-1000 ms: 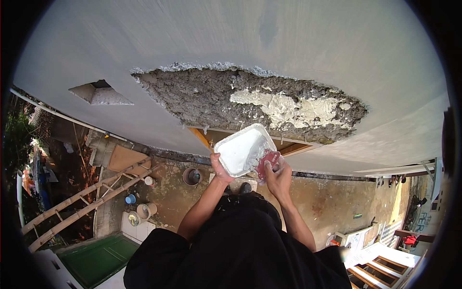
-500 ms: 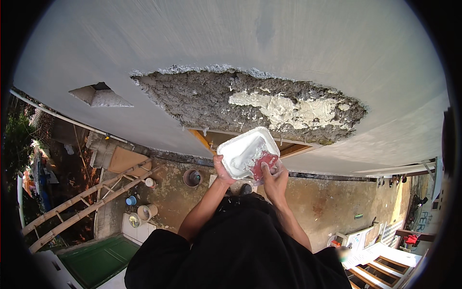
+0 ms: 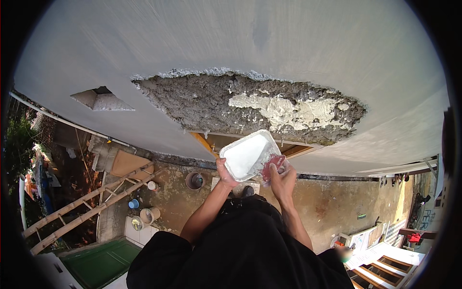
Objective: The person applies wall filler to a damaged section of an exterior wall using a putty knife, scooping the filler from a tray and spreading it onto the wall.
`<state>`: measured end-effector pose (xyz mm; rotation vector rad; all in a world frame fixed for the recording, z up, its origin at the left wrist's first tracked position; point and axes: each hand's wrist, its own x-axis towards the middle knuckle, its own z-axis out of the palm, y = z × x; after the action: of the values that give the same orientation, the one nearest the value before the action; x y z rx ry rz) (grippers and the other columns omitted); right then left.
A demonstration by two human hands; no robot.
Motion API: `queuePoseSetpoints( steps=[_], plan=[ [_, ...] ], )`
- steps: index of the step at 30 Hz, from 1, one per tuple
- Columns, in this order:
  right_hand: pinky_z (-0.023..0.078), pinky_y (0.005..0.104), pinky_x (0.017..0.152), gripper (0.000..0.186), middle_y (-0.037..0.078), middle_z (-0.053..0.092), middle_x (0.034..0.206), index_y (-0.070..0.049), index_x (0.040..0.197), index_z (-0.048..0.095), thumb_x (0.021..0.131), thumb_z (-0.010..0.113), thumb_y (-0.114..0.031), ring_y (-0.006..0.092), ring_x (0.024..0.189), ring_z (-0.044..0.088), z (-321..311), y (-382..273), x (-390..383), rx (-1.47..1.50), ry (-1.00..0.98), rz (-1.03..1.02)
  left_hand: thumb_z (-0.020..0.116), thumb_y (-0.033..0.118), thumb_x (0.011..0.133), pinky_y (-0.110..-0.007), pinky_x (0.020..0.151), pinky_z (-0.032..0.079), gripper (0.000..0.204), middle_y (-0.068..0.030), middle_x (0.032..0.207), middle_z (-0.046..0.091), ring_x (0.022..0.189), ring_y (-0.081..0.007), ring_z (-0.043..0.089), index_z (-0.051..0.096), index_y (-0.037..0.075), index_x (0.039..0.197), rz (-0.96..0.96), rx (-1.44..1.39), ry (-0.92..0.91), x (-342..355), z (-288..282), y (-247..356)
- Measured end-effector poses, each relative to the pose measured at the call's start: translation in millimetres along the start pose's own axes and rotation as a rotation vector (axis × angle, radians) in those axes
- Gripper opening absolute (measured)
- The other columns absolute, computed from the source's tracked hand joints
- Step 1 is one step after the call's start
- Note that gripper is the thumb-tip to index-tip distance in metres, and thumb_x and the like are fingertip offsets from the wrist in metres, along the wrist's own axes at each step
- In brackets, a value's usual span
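Note:
My left hand (image 3: 226, 173) is closed on the near left edge of a white rectangular tray (image 3: 242, 178), which is tilted. Smooth white paste (image 3: 246, 153) covers much of its inside, with a thin scraped smear toward the right. In my right hand (image 3: 284, 184) is a flat red scraper (image 3: 272, 165), pinched between thumb and fingers and held at the tray's right side. White residue marks the scraper and my fingers. Beyond the tray, the grey wall (image 3: 192, 43) has a rough exposed patch (image 3: 187, 96), partly coated with off-white filler (image 3: 301, 111).
A wood-framed opening (image 3: 204, 143) lies just below the rough patch. Far down on the left, a bamboo ladder (image 3: 91, 212) leans near several buckets (image 3: 195, 181). A square hole (image 3: 102, 98) pierces the wall at left. White frames (image 3: 385, 260) stand at lower right.
My right hand and the scraper have moved right, from inside the tray to its right edge. The paste looks flatter on the left, and the tray has shifted slightly right.

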<state>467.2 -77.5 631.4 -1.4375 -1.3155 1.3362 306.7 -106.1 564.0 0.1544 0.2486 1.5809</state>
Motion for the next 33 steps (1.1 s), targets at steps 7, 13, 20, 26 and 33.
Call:
queuePoseSetpoints(
  steps=[7, 13, 20, 26, 33],
  plan=[
    [0.047, 0.0269, 0.060, 0.015, 0.007, 0.067, 0.078, 0.005, 0.096, 0.064, 0.086, 0.060, -0.006, 0.0087, 0.069, 0.058, 12, 14, -6, 0.104, -0.026, 0.008, 0.053, 0.049, 0.065, -0.051, 0.107, 0.036, 0.093, -0.0193, 0.143, 0.042, 0.128, -0.0379, 0.045, 0.033, 0.002, 0.143, 0.040, 0.077, 0.134, -2, -6, -4],
    [0.052, 0.0261, 0.050, 0.016, 0.009, 0.066, 0.077, 0.006, 0.099, 0.062, 0.088, 0.059, -0.005, 0.0103, 0.062, 0.061, 26, 18, -4, 0.017, -0.031, -0.162, 0.052, 0.049, 0.066, -0.050, 0.107, 0.036, 0.091, -0.0190, 0.141, 0.043, 0.127, -0.0371, 0.045, 0.035, 0.003, 0.142, 0.042, 0.103, 0.143, -4, -8, -6],
    [0.053, 0.0267, 0.058, 0.019, 0.010, 0.066, 0.088, 0.005, 0.107, 0.058, 0.090, 0.059, -0.005, 0.0121, 0.071, 0.063, 40, 18, -7, 0.283, -0.052, -0.023, 0.051, 0.051, 0.069, -0.047, 0.105, 0.038, 0.088, -0.0186, 0.139, 0.045, 0.124, -0.0353, 0.048, 0.036, 0.002, 0.141, 0.082, 0.115, 0.147, -3, -28, -11],
    [0.057, 0.0306, 0.060, 0.020, 0.011, 0.065, 0.093, 0.005, 0.108, 0.057, 0.090, 0.059, -0.003, 0.0151, 0.074, 0.064, 49, 22, -6, 0.489, -0.026, 0.103, 0.050, 0.051, 0.070, -0.047, 0.105, 0.038, 0.087, -0.0188, 0.139, 0.045, 0.123, -0.0352, 0.048, 0.036, 0.002, 0.141, 0.056, 0.116, 0.153, -2, -25, -12],
    [0.061, 0.0348, 0.062, 0.021, 0.011, 0.065, 0.095, 0.003, 0.109, 0.056, 0.090, 0.058, -0.002, 0.0183, 0.074, 0.066, 46, 16, -5, 0.630, -0.057, 0.257, 0.048, 0.050, 0.071, -0.046, 0.103, 0.040, 0.084, -0.0185, 0.137, 0.047, 0.122, -0.0348, 0.049, 0.037, 0.002, 0.140, 0.036, 0.113, 0.147, -2, -28, -11]
  ],
)
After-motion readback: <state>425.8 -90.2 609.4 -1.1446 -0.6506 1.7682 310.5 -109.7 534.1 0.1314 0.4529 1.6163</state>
